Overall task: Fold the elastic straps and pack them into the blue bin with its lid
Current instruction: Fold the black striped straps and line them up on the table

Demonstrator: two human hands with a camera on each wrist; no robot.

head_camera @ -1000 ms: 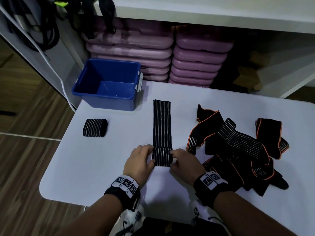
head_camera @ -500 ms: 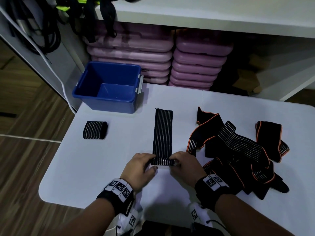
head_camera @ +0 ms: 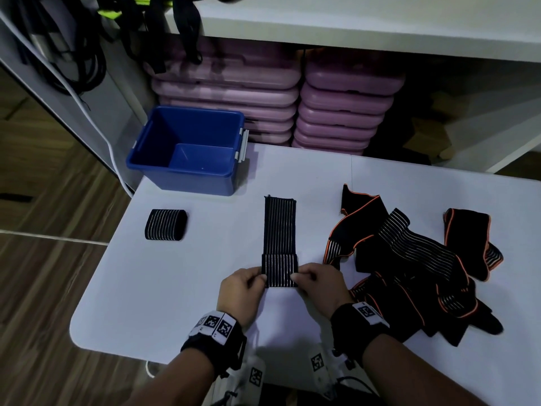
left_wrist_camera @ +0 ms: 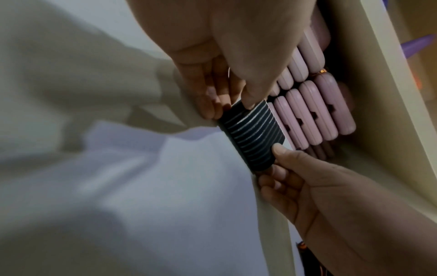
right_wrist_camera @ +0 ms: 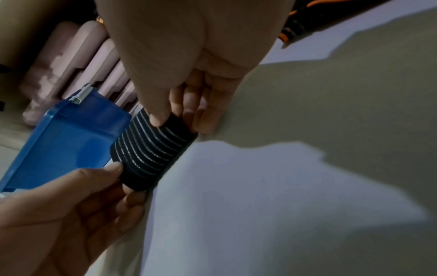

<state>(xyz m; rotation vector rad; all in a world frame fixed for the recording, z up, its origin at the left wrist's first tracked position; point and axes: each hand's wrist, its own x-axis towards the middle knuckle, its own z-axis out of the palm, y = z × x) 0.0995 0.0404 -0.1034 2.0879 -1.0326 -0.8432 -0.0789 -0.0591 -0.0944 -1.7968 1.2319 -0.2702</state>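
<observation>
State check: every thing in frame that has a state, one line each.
Blue bin: open, empty, no lid in view.
Striped strap: flat on table, near end folded over.
Left hand: pinches the fold.
Right hand: pinches the fold.
Folded strap: done, on table.
Strap pile: tangled, unfolded.

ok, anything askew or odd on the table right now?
Nothing damaged or spilled. The blue bin stands open and empty, with no lid in view. Unfolded straps lie in a tangled heap on the right. One folded strap waits outside the bin. Both hands pinch the striped strap mid-fold, squarely.
</observation>
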